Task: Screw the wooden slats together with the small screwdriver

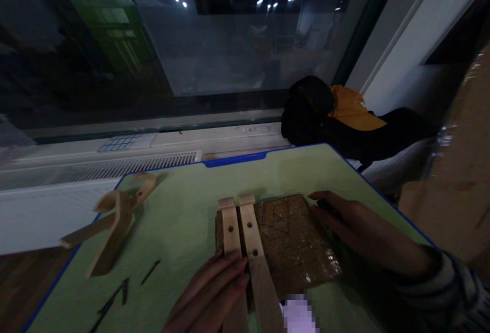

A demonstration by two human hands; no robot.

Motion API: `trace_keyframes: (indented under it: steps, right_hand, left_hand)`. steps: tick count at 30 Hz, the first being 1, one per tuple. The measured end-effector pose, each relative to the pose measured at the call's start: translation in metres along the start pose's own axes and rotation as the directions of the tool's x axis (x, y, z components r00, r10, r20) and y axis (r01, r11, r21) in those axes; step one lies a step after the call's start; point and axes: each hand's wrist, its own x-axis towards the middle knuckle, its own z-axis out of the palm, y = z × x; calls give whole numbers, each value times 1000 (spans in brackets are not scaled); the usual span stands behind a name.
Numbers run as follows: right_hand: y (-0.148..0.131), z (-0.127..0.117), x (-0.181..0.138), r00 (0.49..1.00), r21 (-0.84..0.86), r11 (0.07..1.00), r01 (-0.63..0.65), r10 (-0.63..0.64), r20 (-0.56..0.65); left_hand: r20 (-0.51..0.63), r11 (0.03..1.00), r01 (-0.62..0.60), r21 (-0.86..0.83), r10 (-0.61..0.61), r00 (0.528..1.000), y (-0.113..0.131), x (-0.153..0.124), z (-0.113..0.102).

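Left wooden strip and right wooden strip lay on brown board, nearly twelve-to-six, heads at nine o'clock from right hand. Left hand nearer, fingers draped over left wooden strip, clench unclear. Right fingers bent; couldn't tell grasp.

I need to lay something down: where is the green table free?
Free: beyond the dark bits, between the curved wooden pieces and brown slab; also between slab and blue far edge. Crowded: around the left hand and wooden strips.

Smooth, matt wooden bars, glossy, scratched board.
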Motion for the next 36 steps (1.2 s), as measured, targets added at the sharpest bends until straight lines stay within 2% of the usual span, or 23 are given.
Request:
trace_keyframes:
  steps: [5,9,14,17,23,26,29,32,36]
  right_hand:
    - [7,-1,3,994,-117,990,-79,88,72]
    - [4,3,6,986,-199,972,-127,146,85]
    - [-2,4,7,981,-268,952,-145,173,85]
    - [-4,5,6,982,-301,942,-146,175,72]
    - [2,3,6,991,-314,940,-129,135,-4]
    - [4,-2,9,993,-275,956,-103,82,-88]
    - [0,-4,10,989,-201,980,6,-35,-143]
    - [-7,1,11,976,-132,980,150,-168,-141]
    - [-9,13,12,962,-91,968,234,-244,-122]
  left_hand:
    - [7,999,-1,32,1,1000,0,0,0]
    - [-31,998,48,40,-47,998,4,3,3]
    - [-39,996,43,77,-40,998,3,3,7]
    - [-65,995,33,94,-27,998,2,6,10]
    - [-199,996,43,81,-26,980,12,16,11]
    - [-235,988,127,83,-104,966,21,11,7]
    - [-282,961,264,82,-232,931,33,-2,3]
    - [-311,915,402,16,-377,872,47,-11,5]
    - [-215,762,627,-164,-648,731,59,-11,14]
